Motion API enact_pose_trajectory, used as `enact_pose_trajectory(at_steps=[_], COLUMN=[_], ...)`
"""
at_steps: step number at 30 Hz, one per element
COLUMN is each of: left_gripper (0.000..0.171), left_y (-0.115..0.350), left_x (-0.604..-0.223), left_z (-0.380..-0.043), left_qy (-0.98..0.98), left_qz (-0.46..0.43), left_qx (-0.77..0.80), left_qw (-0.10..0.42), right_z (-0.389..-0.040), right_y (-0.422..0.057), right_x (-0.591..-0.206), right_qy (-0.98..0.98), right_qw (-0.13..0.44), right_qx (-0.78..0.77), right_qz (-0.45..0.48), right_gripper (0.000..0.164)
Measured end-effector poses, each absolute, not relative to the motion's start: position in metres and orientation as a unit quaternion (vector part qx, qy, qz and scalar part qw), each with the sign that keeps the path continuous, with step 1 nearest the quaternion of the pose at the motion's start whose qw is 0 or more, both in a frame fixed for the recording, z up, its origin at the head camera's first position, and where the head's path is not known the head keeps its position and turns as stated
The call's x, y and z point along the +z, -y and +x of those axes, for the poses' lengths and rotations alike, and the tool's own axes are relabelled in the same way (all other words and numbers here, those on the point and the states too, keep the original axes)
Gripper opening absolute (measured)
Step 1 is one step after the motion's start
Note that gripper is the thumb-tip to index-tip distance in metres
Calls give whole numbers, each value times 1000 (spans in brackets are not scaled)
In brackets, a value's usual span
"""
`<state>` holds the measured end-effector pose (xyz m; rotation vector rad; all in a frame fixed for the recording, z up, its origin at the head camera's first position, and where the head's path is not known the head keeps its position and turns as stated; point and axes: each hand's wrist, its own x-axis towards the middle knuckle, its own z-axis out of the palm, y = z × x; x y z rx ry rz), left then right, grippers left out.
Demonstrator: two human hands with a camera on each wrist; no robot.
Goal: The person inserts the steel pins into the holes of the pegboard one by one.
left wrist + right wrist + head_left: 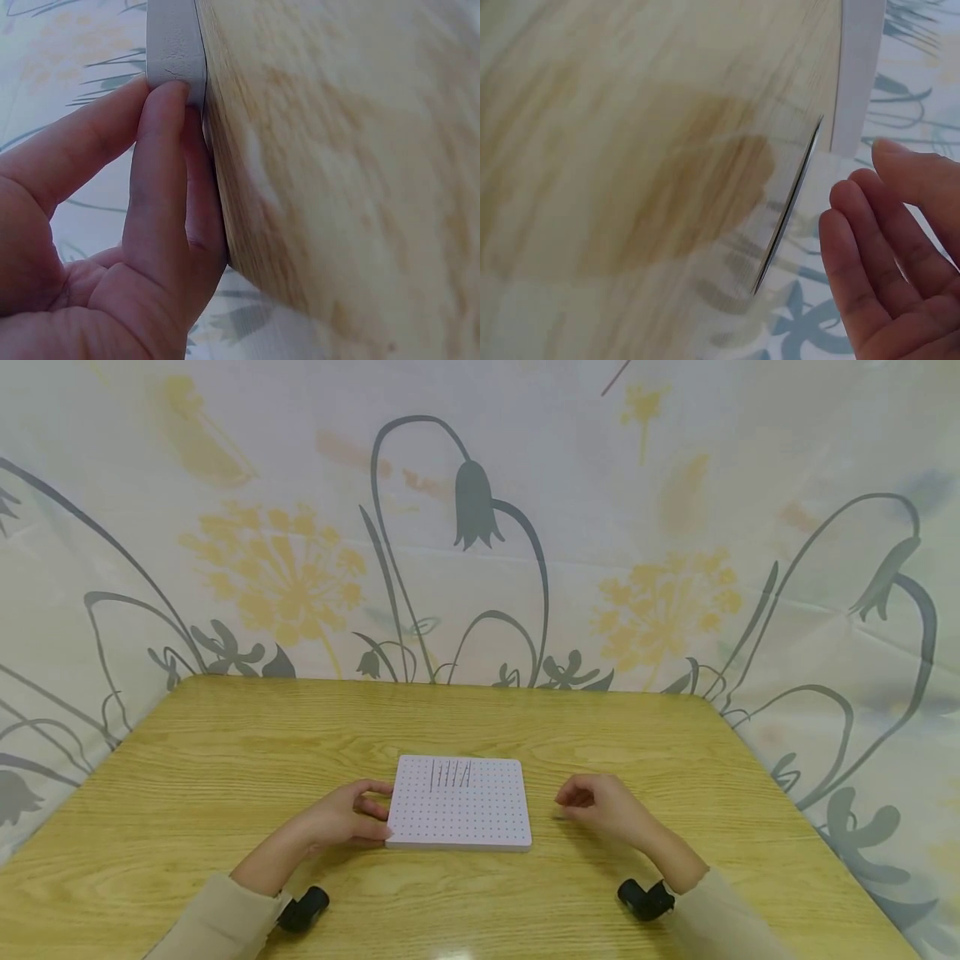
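Note:
A white board (457, 814) with a grid of small holes lies on the wooden table. Several thin dark needle-like pins (453, 774) are at its upper middle; whether they stand in holes or lie flat, I cannot tell. My left hand (356, 814) holds the board's left side, thumb at the near corner; fingertips (161, 94) touch its edge in the left wrist view. To the right of the board is my right hand (600, 806), fingers bent and thumb apart from them. A slim metal needle (787, 206) shows beside the fingertips in the right wrist view, with a visible gap between.
The wooden tabletop (300, 727) runs back to a hanging cloth (480, 585) printed with flowers. Black wrist cameras (303, 910) sit below both cuffs, close above the table.

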<state>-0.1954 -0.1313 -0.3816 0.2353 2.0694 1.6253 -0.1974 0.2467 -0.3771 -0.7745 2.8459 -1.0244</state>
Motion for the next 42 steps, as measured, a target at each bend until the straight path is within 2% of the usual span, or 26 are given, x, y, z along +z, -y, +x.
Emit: enact_pose_trajectory(at_steps=[10,18,24,34,42], left_gripper=[64,64,64,64,64], left_y=[131,132,131,131,131], left_x=[-381,-382,-382,-382,-381], left_z=[-194,-195,-194,-194,-193], left_qy=[-755,-752,-752,-755,-756], left_qz=[88,88,88,87,86], left_qx=[601,605,605,603,603], left_qw=[246,247,245,242,242], right_z=[-208,-214,-214,-217,-219], right_y=[-261,-259,-257,-264,-267], right_x=[-379,-380,-376,-380,-380], right_qy=[-899,-895,-893,-890,-897], right_qw=[66,131,151,147,75], right_qx=[-313,-326,-323,-325,-347], right_qz=[-297,-276,-274,-285,-262], right_gripper=[7,6,6,7,4])
